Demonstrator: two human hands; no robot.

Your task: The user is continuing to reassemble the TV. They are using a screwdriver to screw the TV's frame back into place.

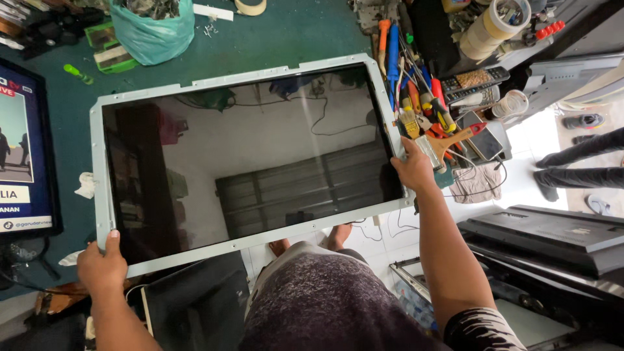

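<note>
Our left hand grips the near-left corner and our right hand the right edge of the large dark glossy flat screen panel in its pale metal frame, held above the green table. Just right of the panel lies a heap of colourful screwdrivers; a slip there could likely scratch or crack the glass.

You hold a glossy, mirror-smooth screen panel in a matt grey metal frame, over a matt green surface.

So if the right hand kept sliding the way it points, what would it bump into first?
Probably the paintbrush lying just past the right hand, at the edge of the tool pile; depth is hard to judge.
</note>
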